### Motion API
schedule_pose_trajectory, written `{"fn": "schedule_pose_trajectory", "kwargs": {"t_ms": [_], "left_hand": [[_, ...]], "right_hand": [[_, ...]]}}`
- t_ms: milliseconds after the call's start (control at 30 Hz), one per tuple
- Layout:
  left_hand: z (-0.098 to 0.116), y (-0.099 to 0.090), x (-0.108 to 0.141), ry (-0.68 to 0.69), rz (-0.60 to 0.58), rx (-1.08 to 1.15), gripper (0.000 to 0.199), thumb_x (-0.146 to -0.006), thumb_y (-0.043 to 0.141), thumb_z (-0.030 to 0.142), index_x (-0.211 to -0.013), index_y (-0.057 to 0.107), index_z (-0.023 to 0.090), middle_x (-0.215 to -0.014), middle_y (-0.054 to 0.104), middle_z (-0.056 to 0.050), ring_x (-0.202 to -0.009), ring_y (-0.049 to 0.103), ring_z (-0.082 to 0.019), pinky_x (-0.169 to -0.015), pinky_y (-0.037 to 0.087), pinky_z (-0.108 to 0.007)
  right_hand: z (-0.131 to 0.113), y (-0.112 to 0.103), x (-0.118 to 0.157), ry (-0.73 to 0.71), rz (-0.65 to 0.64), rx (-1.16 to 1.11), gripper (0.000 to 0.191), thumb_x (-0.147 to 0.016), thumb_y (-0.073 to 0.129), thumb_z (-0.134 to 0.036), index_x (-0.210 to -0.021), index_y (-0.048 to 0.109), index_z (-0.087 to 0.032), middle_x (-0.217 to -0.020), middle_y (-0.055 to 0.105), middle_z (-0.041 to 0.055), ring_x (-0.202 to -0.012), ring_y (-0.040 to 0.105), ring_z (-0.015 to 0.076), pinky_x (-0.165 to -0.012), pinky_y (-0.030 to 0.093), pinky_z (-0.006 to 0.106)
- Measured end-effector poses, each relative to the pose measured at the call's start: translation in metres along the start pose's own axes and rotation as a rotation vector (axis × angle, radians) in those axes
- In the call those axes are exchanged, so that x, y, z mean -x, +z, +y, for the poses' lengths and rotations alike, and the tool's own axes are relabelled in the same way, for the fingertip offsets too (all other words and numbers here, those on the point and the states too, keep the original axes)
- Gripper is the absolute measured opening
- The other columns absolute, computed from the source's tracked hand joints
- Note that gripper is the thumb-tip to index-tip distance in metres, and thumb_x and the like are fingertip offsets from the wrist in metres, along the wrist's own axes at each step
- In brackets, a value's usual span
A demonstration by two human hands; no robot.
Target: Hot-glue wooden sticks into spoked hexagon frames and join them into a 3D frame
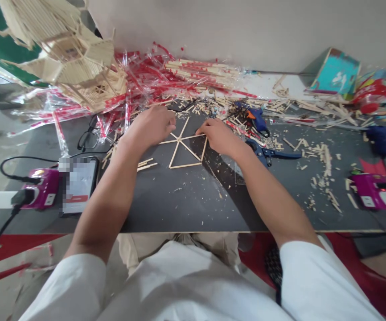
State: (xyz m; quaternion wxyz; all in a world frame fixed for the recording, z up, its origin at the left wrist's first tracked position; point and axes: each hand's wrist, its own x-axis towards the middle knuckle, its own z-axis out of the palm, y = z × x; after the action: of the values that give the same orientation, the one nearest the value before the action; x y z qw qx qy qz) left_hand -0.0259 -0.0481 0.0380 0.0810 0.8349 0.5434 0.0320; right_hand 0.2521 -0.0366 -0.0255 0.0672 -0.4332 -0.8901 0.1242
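A flat frame of thin wooden sticks lies on the dark table, with spokes meeting at a centre and outer sticks joining some of their ends. My right hand pinches the frame's right corner, where a spoke meets an outer stick. At the upper left of the frame is my left hand, its fingers curled in close to the spoke ends. What those fingers hold, if anything, is hidden. Several loose sticks lie beside my left forearm.
At back left stands a stick-built model, near red-and-clear wrappers. A glue gun and blue-handled cutter lie right, among scraps. A phone, purple power adapter and cables sit left; another purple adapter sits right.
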Motion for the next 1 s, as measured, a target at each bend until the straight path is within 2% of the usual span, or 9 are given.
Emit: {"fn": "schedule_pose_trajectory", "kwargs": {"t_ms": [100,233,500,667,833,1000], "left_hand": [[-0.001,0.0,0.006,0.008,-0.046,0.0,0.029,-0.106,0.058,0.032,-0.119,0.082,0.024,-0.128,0.082,-0.01,-0.126,0.072,-0.032,-0.113,0.053,-0.042],[-0.004,0.009,0.006,0.044,-0.109,0.002,0.031,-0.107,0.057,0.033,-0.123,0.082,0.024,-0.13,0.082,-0.011,-0.128,0.073,-0.032,-0.112,0.053,-0.041],[-0.002,0.015,0.004,0.151,-0.085,0.082,0.031,-0.108,0.057,0.035,-0.126,0.08,0.025,-0.132,0.081,-0.008,-0.128,0.072,-0.029,-0.114,0.052,-0.039],[0.001,0.017,0.003,0.15,-0.104,0.066,0.033,-0.109,0.057,0.037,-0.13,0.079,0.025,-0.133,0.079,-0.009,-0.131,0.071,-0.03,-0.116,0.051,-0.04],[0.011,0.016,0.004,0.188,-0.089,0.072,0.033,-0.111,0.055,0.035,-0.128,0.081,0.024,-0.131,0.077,-0.01,-0.13,0.071,-0.031,-0.116,0.051,-0.041],[0.031,0.021,0.002,0.321,-0.135,0.142,0.032,-0.111,0.056,0.033,-0.12,0.085,0.023,-0.12,0.08,-0.01,-0.113,0.074,-0.027,-0.102,0.053,-0.037]], "right_hand": [[0.002,0.0,0.0,-0.007,0.003,0.004,0.058,-0.1,0.04,-0.003,-0.134,0.083,-0.021,-0.131,0.07,0.0186,-0.119,0.063,0.0345,-0.116,0.05,0.05],[0.001,-0.002,0.002,0.003,-0.009,-0.012,0.056,-0.101,0.041,-0.003,-0.134,0.084,-0.018,-0.133,0.071,0.0213,-0.123,0.064,0.0366,-0.114,0.05,0.052],[-0.004,-0.005,0.008,0.054,-0.025,-0.094,0.046,-0.109,0.045,-0.017,-0.137,0.082,-0.021,-0.137,0.072,0.0209,-0.124,0.064,0.037,-0.112,0.052,0.054],[-0.004,-0.008,0.008,0.034,-0.044,-0.037,0.042,-0.106,0.049,-0.014,-0.131,0.083,-0.02,-0.134,0.073,0.0198,-0.127,0.066,0.0372,-0.114,0.052,0.054],[-0.005,-0.012,0.008,0.016,-0.058,-0.002,0.039,-0.105,0.051,-0.013,-0.128,0.082,-0.018,-0.132,0.073,0.0198,-0.126,0.067,0.0365,-0.111,0.052,0.052],[-0.007,-0.015,0.01,0.024,-0.087,-0.004,0.035,-0.106,0.056,-0.015,-0.131,0.081,-0.018,-0.134,0.073,0.0192,-0.128,0.067,0.0365,-0.111,0.053,0.05]]}}
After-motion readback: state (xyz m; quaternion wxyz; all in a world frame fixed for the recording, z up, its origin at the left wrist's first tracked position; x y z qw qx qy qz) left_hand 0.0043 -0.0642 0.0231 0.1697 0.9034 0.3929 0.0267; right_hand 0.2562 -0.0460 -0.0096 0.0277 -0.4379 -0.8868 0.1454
